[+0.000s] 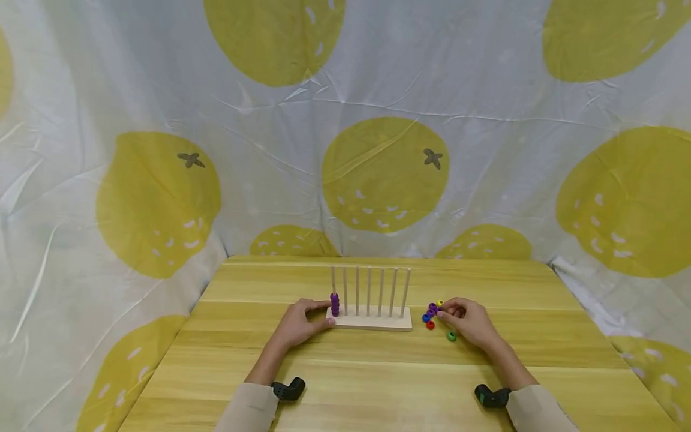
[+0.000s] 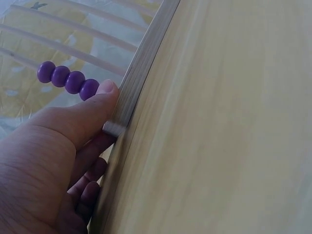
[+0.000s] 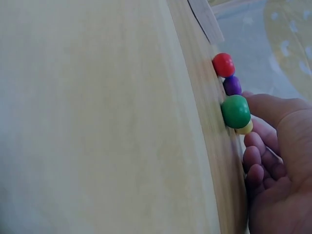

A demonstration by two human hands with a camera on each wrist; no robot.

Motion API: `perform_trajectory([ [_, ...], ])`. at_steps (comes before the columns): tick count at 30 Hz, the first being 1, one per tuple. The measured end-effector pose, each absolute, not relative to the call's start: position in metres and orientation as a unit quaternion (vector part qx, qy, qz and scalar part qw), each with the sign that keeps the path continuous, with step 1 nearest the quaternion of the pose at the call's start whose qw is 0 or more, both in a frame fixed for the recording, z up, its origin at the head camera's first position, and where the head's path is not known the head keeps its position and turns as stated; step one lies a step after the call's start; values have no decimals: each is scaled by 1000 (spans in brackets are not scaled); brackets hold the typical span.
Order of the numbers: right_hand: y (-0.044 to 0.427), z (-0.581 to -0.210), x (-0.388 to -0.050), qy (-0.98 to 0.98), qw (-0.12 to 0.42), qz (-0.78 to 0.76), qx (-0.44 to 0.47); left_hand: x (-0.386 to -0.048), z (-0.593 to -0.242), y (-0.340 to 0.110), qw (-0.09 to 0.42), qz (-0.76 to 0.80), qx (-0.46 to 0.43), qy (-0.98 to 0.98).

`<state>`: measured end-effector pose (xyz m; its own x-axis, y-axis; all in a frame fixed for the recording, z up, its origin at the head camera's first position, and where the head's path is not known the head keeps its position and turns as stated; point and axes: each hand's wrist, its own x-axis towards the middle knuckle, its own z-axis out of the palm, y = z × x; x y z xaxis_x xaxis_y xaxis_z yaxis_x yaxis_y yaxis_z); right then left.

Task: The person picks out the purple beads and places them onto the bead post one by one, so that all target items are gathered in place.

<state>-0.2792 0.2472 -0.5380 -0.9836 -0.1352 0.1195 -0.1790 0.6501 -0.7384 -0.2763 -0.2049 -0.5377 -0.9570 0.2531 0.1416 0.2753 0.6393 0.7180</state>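
Note:
A pale wooden peg rack (image 1: 372, 321) with several upright rods stands mid-table. Several purple beads (image 1: 335, 305) are stacked on its leftmost rod; they also show in the left wrist view as a row of purple beads (image 2: 74, 82). My left hand (image 1: 299, 324) grips the left end of the rack's base, thumb in front. To the right of the rack, my right hand (image 1: 468, 321) pinches a purple bead at the edge of a small bead cluster, its fingertips partly hiding it. Around it lie a yellow bead (image 1: 439, 303), a blue bead (image 1: 426, 318), a red bead (image 1: 430, 325) and a green bead (image 1: 451, 336).
The wooden table (image 1: 378, 384) runs back to a hanging cloth (image 1: 270, 150) printed with yellow fruit, which also covers the sides. Black wrist devices (image 1: 288, 390) sit at both sleeve cuffs.

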Motion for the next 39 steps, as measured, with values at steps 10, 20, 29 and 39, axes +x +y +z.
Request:
perform_trajectory([
  [10,245,-546,-280,-915,48,392,86,-276,-538,-205,15,-399,-144,-905],
  [20,244,-545,-280,-916,42,391,79,-274,-537,-204,11,-404,-140,-904],
  [29,246,-544,-282,-914,40,397,76,-276,-536,-204,14,-395,-145,-907],
  [39,245,-536,-279,-911,26,403,84,-275,-537,-204,11,-396,-143,-907],
])
